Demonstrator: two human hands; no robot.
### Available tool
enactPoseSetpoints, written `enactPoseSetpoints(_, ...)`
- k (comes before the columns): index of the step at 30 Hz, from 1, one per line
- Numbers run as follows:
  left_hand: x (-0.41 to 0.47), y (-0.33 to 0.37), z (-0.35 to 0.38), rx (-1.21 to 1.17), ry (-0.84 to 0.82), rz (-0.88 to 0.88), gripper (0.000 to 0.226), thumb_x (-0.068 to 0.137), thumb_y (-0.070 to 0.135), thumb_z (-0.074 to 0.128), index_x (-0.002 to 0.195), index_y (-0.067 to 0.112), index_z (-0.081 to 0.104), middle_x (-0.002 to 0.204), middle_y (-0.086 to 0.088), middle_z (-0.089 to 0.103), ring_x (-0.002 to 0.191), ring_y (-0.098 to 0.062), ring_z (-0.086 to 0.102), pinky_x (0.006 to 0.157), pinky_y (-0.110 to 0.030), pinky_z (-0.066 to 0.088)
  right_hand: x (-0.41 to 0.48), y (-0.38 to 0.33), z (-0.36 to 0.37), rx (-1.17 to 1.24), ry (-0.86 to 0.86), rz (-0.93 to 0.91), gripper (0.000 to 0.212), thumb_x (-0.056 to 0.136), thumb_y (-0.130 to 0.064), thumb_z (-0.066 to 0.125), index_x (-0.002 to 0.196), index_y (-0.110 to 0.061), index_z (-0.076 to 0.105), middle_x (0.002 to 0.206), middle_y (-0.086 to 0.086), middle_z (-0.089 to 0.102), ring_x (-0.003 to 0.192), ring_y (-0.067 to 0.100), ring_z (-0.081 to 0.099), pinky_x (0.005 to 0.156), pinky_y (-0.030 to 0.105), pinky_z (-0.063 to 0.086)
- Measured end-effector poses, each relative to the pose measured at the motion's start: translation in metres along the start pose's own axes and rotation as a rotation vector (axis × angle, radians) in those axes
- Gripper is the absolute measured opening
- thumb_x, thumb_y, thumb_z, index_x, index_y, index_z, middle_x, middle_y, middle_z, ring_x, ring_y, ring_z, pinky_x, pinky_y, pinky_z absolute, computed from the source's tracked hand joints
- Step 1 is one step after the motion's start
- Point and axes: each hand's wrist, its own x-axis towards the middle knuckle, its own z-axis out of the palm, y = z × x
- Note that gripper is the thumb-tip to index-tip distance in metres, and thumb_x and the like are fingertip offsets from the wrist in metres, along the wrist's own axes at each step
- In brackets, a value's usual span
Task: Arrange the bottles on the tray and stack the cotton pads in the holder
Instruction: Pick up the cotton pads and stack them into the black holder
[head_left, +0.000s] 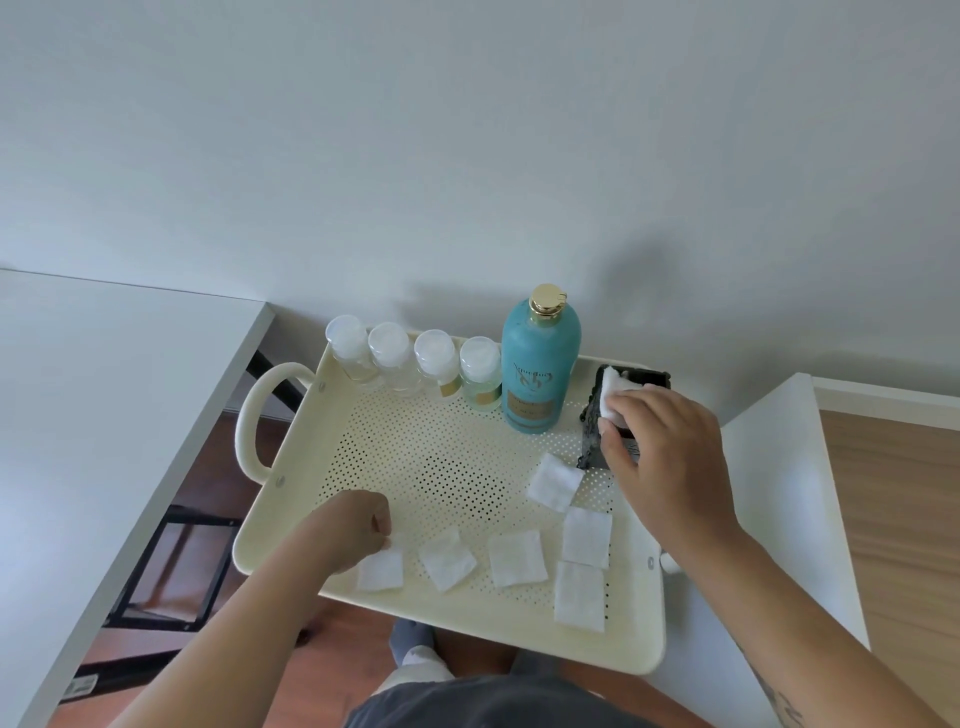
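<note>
A cream perforated tray (291, 452) carries everything. Along its far edge stand several small clear bottles (434, 371) with white caps and a tall teal bottle (537, 364) with a gold cap. A black holder (592, 426) sits at the tray's far right. My right hand (670, 457) is over the holder, pinching a white cotton pad (615, 387) at its opening. Several square cotton pads (517, 558) lie flat along the near and right part of the tray. My left hand (358, 525) rests on the near left, fingertips closed on the corner of the leftmost pad (382, 571).
The tray has a loop handle (254, 415) at its left end. A white table (104, 389) stands to the left, a white surface (789, 493) and a wooden top (898, 519) to the right. A wall rises just behind the tray. My knees show below its near edge.
</note>
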Motion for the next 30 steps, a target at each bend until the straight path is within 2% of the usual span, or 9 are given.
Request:
enactPoseSetpoints(4, -0.003, -0.002, -0.001, -0.01, 0.004, 0.011, 0.018, 0.079, 0.015, 0.063, 0.072, 0.029, 0.055, 0.087, 0.008, 0.062, 0.084, -0.018, 0.06, 0.075, -0.032, 0.051, 0.001, 0.005, 0.0, -0.051, -0.005, -0.006, 0.02, 0.09, -0.025, 0.057, 0.099, -0.013, 0.07, 0.1, 0.0, 0.072, 0.109, 0.029, 0.062, 0.095, 0.041, 0.038)
enactPoseSetpoints(7, -0.004, -0.003, -0.003, -0.036, 0.025, 0.019, 0.017, 0.08, 0.019, 0.064, 0.073, 0.03, 0.055, 0.089, 0.009, 0.063, 0.083, -0.015, 0.061, 0.075, -0.032, 0.051, 0.003, 0.006, 0.0, -0.054, -0.011, 0.004, 0.017, 0.091, -0.026, 0.057, 0.097, -0.015, 0.069, 0.095, -0.002, 0.072, 0.106, 0.028, 0.063, 0.092, 0.041, 0.039)
enactPoseSetpoints(12, -0.008, 0.001, -0.012, -0.082, 0.1, 0.084, 0.012, 0.085, 0.024, 0.063, 0.077, 0.03, 0.056, 0.085, 0.013, 0.063, 0.075, -0.008, 0.06, 0.059, -0.023, 0.047, 0.004, 0.007, -0.002, -0.072, -0.048, 0.048, 0.021, 0.093, -0.022, 0.05, 0.089, -0.019, 0.07, 0.09, -0.005, 0.073, 0.104, 0.028, 0.062, 0.092, 0.042, 0.037)
enactPoseSetpoints(15, -0.013, 0.01, -0.021, -0.145, 0.174, 0.119, 0.012, 0.087, 0.025, 0.062, 0.078, 0.031, 0.055, 0.082, 0.013, 0.064, 0.075, -0.01, 0.061, 0.061, -0.026, 0.051, 0.006, 0.008, -0.005, -0.041, -0.149, 0.066, 0.034, 0.092, -0.035, 0.039, 0.082, -0.024, 0.069, 0.093, -0.011, 0.073, 0.115, 0.024, 0.057, 0.1, 0.044, 0.031)
enactPoseSetpoints(17, -0.016, 0.019, -0.027, -0.207, 0.235, 0.154, 0.017, 0.087, 0.025, 0.065, 0.077, 0.034, 0.054, 0.079, 0.012, 0.065, 0.075, -0.009, 0.062, 0.065, -0.029, 0.052, 0.006, 0.01, -0.004, -0.04, -0.218, 0.061, 0.044, 0.093, -0.046, 0.031, 0.085, -0.027, 0.069, 0.098, -0.013, 0.071, 0.123, 0.021, 0.052, 0.106, 0.047, 0.026)
enactPoseSetpoints(22, -0.02, 0.048, -0.036, -0.438, 0.311, 0.264, 0.014, 0.086, 0.027, 0.069, 0.077, 0.034, 0.06, 0.073, 0.01, 0.066, 0.066, -0.002, 0.058, 0.066, -0.024, 0.049, 0.007, 0.014, -0.002, -0.117, -0.317, 0.037, 0.058, 0.093, -0.062, 0.022, 0.089, -0.027, 0.068, 0.1, -0.013, 0.07, 0.124, 0.018, 0.051, 0.111, 0.046, 0.016)
enactPoseSetpoints(25, -0.024, 0.069, -0.043, -0.61, 0.284, 0.347, 0.009, 0.086, 0.028, 0.07, 0.083, 0.034, 0.063, 0.077, 0.006, 0.069, 0.066, -0.007, 0.06, 0.066, -0.03, 0.052, 0.005, 0.013, -0.003, -0.103, -0.313, 0.023, 0.058, 0.094, -0.062, 0.023, 0.092, -0.026, 0.068, 0.099, -0.013, 0.069, 0.116, 0.015, 0.054, 0.111, 0.044, 0.012)
enactPoseSetpoints(27, -0.026, 0.086, -0.051, -0.733, 0.261, 0.411, 0.006, 0.086, 0.027, 0.07, 0.085, 0.032, 0.066, 0.076, 0.003, 0.07, 0.067, -0.012, 0.063, 0.068, -0.033, 0.054, 0.005, 0.011, -0.006, -0.082, -0.284, 0.022, 0.051, 0.094, -0.058, 0.031, 0.096, -0.024, 0.069, 0.103, -0.013, 0.068, 0.115, 0.014, 0.055, 0.112, 0.045, 0.015)
enactPoseSetpoints(30, -0.028, 0.11, -0.061, -0.855, 0.219, 0.494, 0.007, 0.087, 0.021, 0.07, 0.085, 0.027, 0.069, 0.075, 0.003, 0.071, 0.068, -0.011, 0.065, 0.066, -0.026, 0.055, 0.005, 0.005, -0.016, 0.034, -0.121, 0.033, 0.026, 0.092, -0.04, 0.052, 0.094, -0.022, 0.07, 0.099, -0.01, 0.069, 0.103, 0.017, 0.062, 0.105, 0.045, 0.032)
